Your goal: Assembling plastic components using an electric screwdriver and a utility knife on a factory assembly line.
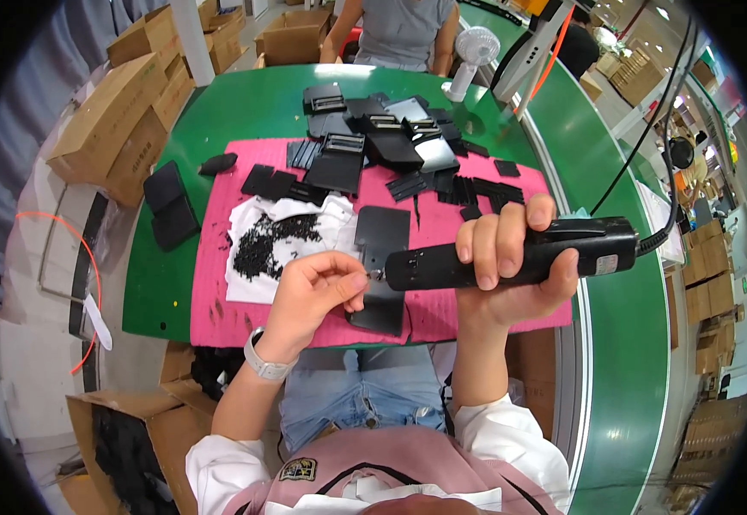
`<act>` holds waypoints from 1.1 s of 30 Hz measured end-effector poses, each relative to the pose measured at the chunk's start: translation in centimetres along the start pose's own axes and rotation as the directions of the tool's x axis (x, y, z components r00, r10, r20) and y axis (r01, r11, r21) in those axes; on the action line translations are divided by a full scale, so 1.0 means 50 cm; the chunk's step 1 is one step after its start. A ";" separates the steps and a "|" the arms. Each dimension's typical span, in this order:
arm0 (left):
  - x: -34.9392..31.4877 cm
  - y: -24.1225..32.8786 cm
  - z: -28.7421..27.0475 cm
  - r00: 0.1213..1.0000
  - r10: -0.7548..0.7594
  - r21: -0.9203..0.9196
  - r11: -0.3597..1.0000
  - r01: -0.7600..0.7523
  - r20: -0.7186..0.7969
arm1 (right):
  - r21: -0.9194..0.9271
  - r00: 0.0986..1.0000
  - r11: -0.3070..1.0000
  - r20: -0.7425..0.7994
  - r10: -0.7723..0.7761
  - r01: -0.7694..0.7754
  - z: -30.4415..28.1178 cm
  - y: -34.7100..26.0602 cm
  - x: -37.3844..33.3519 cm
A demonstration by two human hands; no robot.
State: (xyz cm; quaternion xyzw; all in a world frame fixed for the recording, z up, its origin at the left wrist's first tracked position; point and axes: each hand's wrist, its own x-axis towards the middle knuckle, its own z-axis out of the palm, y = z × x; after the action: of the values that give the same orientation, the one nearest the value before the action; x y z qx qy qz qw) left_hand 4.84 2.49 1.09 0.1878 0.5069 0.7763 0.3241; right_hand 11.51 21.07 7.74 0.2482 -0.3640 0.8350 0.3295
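My right hand [515, 257] is wrapped round a black corded electric screwdriver [429, 266], held level with its tip to the left. At that tip, my left hand [322, 290] has thumb and fingers pinched together; whatever they hold is too small to make out. Beneath the tip a flat black plastic panel [382, 227] lies on the pink mat [210, 296], partly hidden by the tool. Left of it, a heap of small black screw-like pieces [258, 249] rests on a white cloth [249, 287].
Black panels and assembled black parts [337, 163] are piled at the mat's far side. Two black pieces [167, 206] lie on the green table [150, 287] at left. A small white fan [476, 51] stands far right; another person [399, 34] is across the table. Cardboard boxes [112, 120] stand at left.
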 end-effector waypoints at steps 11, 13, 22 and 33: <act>-0.005 0.001 -0.012 1.000 -0.003 0.067 0.998 0.002 0.019 | -0.001 0.994 0.994 0.014 0.111 -0.111 0.004 0.006 0.010; -0.003 0.003 -0.010 0.993 0.086 0.162 0.982 -0.098 0.080 | 0.047 0.989 0.988 0.040 0.144 -0.146 0.006 0.010 0.023; 0.033 -0.018 -0.023 0.979 0.191 0.710 0.699 -0.086 -0.070 | -0.369 0.960 0.897 0.042 0.278 -0.244 -0.011 0.056 0.047; 0.071 -0.034 -0.030 0.999 -0.048 0.672 0.740 0.024 0.018 | -0.496 0.914 0.819 0.111 0.390 -0.289 0.011 0.099 0.063</act>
State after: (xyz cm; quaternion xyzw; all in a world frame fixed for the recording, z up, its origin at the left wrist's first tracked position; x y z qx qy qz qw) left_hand 1.90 4.41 -1.19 0.2954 0.7505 0.5319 0.2582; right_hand 5.89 19.25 7.93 0.1775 -0.6260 0.7365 0.1850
